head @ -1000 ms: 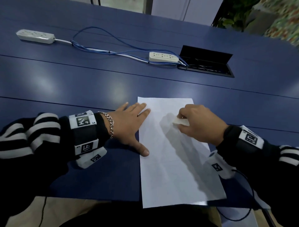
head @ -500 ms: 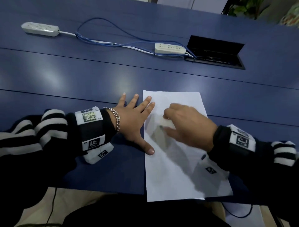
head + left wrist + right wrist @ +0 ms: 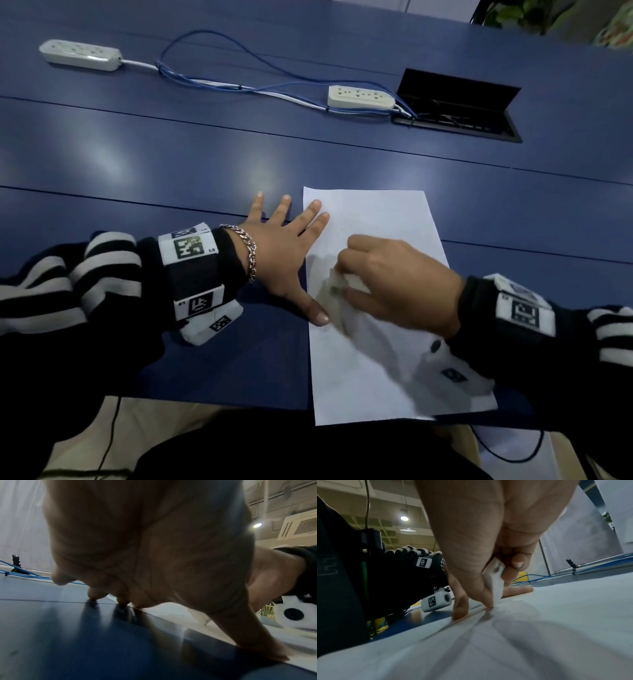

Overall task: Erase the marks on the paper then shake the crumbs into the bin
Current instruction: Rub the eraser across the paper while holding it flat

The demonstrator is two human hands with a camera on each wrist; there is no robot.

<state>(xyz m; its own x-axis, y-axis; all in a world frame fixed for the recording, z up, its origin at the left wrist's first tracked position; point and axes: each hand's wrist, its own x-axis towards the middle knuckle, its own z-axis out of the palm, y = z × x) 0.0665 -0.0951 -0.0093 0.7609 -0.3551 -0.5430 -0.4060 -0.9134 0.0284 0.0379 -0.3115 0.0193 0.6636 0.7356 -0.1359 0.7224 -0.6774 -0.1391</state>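
Observation:
A white sheet of paper (image 3: 373,222) lies on the blue table (image 3: 171,161), its near end hanging over the front edge. My left hand (image 3: 291,253) lies flat with spread fingers, two fingertips and the thumb pressing the sheet's left edge. My right hand (image 3: 394,284) pinches a white eraser (image 3: 337,282) and holds its tip on the paper near the left edge, just beside my left thumb. In the right wrist view the eraser (image 3: 494,582) shows dark smudges and stands tilted on the paper (image 3: 539,628). A few tiny dark crumbs dot the sheet above the eraser. No bin is in view.
Two white power strips (image 3: 80,54) (image 3: 359,97) joined by blue and white cables (image 3: 222,68) lie across the far half of the table. An open black cable hatch (image 3: 459,106) sits at the back right. A thin black wire hangs below the table edge at right.
My right hand has slid the eraser leftward and toward me across the sheet, from its middle to near the left thumb. The left hand has stayed flat, its fingers spread wider.

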